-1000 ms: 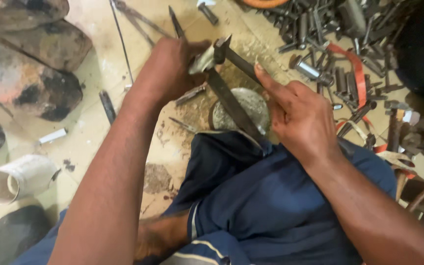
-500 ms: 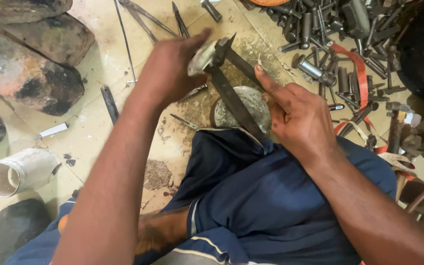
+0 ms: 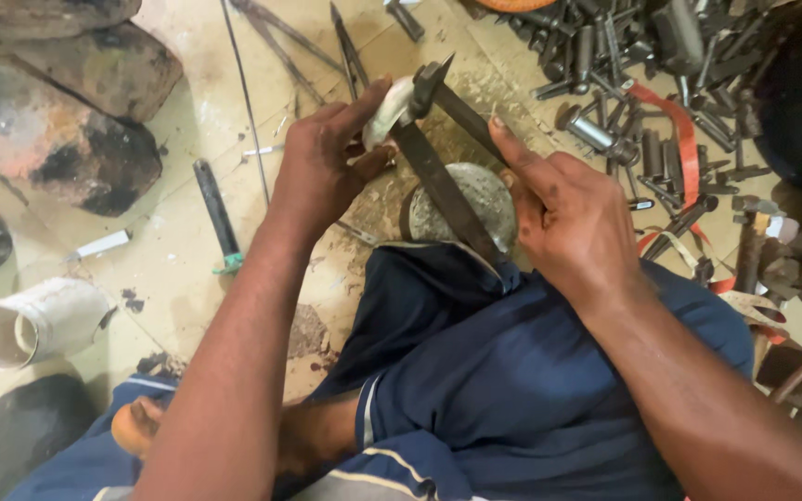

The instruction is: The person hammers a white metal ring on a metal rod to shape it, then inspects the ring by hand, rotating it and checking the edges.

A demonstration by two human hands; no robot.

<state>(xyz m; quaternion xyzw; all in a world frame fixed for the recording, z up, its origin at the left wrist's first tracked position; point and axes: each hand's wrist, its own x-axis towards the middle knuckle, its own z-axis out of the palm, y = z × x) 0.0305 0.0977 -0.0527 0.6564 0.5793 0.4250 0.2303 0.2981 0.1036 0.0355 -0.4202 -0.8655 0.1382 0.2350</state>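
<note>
The person sits on a pale, stained tiled floor, dark blue trousers filling the near view. At the near left lies a white tin can on its side, with a dark-handled tool past it and rough brown stones further back. A round grey metal block stands on the floor just beyond the knee. Above it the right hand grips a pair of long dark tongs, fingers wrapped round the handles. The tongs clamp a small pale metal piece, which the left hand pinches with closed fingers. At the far right lies a heap of dark punches and bolts with a red strap.
</note>
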